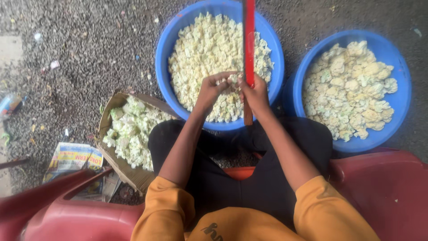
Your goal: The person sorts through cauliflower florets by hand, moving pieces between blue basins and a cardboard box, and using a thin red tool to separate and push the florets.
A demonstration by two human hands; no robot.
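Two blue basins stand on the gravel floor [80, 49]: the centre basin [167, 49] holds small cut cauliflower pieces, and the right basin [399, 102] holds larger florets, too many in either to count. One cardboard box [129, 172] lies at the left, beside the person's knee, filled with pale green leaf and stalk trimmings. One folded newspaper [73, 156] lies on the floor left of the box. One upright red blade [249, 40] rises over the centre basin, its lower part continuing as a brown stem that passes over the near rim. Both hands work above the centre basin, close together. The left hand [209, 91] is curled, fingers closed around one cauliflower piece [232, 79] held against the blade. The right hand [255, 93] is closed too, gripping the same piece from the other side, with the blade just beside its fingers. Red plastic seat parts [388, 187] show at both lower corners. The person wears orange sleeves and dark trousers
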